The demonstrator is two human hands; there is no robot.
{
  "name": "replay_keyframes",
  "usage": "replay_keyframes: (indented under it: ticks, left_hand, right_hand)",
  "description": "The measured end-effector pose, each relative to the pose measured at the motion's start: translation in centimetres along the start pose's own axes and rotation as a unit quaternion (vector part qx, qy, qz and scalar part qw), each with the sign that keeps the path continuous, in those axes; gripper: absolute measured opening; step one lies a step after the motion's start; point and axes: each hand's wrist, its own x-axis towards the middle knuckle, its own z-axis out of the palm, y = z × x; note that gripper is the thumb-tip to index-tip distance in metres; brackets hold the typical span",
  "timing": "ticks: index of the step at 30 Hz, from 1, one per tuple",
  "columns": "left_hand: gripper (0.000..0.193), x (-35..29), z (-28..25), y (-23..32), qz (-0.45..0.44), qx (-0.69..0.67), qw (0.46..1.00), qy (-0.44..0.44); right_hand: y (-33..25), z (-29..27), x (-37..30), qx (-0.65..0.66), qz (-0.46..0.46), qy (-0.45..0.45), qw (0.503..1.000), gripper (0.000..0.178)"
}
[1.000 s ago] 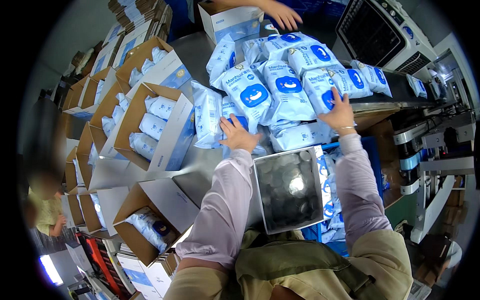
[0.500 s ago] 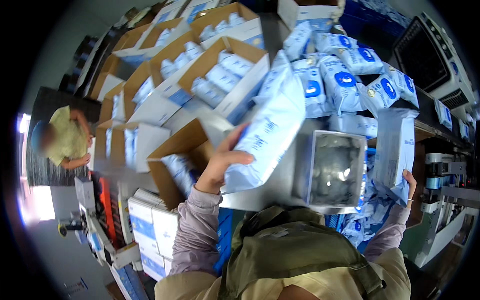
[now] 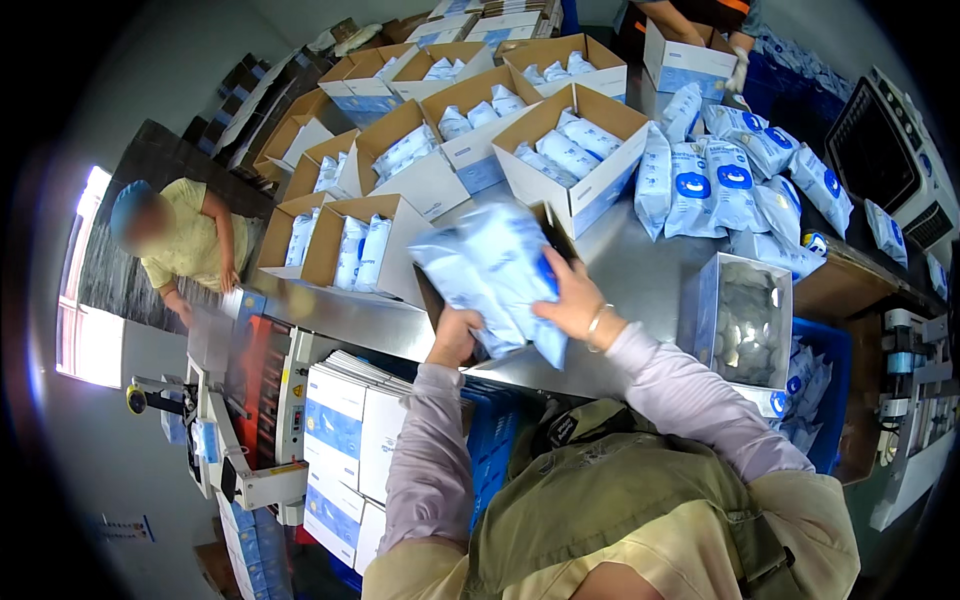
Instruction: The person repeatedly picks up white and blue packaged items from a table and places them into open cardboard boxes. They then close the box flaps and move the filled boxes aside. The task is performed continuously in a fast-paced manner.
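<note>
Blue-and-white soft packs (image 3: 497, 275), two or perhaps three of them bunched together and blurred, are up off the steel counter (image 3: 640, 275) right now, held between both hands. Left hand (image 3: 456, 338) is under the bundle's lower edge, its grip closed on the bottom of the packs. Right hand (image 3: 573, 303) presses flat against the bundle's right side, fingers spread over the plastic, a thin bracelet at the wrist. So the packs sit just above and between the two hands, over the dark opening of a cardboard carton (image 3: 548, 222) whose flap shows behind them.

Count the open cartons with packs in them across the counter: about eight, the nearest being the big one (image 3: 580, 150) just beyond the bundle, with three or four packs standing inside. To the right of it, a loose heap of the same packs (image 3: 735, 185), roughly eight in view. A shiny metal box (image 3: 742, 320) stands right of the hands, beside a blue crate (image 3: 825, 400). Stacked white-and-blue flat boxes (image 3: 350, 430) sit below the counter's edge. One person in a blue cap (image 3: 175, 235) works at far left; another person's gloved hand (image 3: 738, 70) rests by a carton at the top.
</note>
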Motion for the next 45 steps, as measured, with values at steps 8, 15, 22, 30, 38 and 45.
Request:
replay_keyframes:
  ticks: [8, 15, 22, 30, 38, 45]
  left_hand:
    - [0.094, -1.4, 5.2, 1.4, 0.081, 0.070, 0.994, -0.030]
    - [0.059, 0.3, 6.4, -0.2, 0.149, 0.372, 0.916, 0.008]
    - [0.051, 1.4, 4.4, -3.2, 0.141, 0.579, 0.803, -0.018]
    - [0.045, 8.0, 4.6, -0.6, 0.006, 0.596, 0.780, -0.191]
    - [0.051, 10.5, 7.7, -3.8, -0.018, 0.829, 0.550, -0.098]
    - [0.048, 12.6, 9.9, -7.0, 0.016, 0.874, 0.474, -0.107]
  right_hand:
    - [0.4, -4.6, 2.7, -0.082, 0.020, -0.112, 0.990, 0.098]
    - [-0.6, -6.0, 1.6, -0.147, -0.095, -0.047, 0.983, 0.077]
    - [0.4, -5.8, -1.4, -0.235, -0.079, -0.080, 0.966, 0.057]
    - [7.6, 0.3, 2.2, -0.472, -0.041, -0.099, 0.875, 0.051]
    - [0.4, -3.0, -2.1, -0.420, -0.073, -0.312, 0.849, 0.029]
    - [3.8, -3.5, -3.1, -0.291, -0.083, -0.417, 0.857, 0.027]
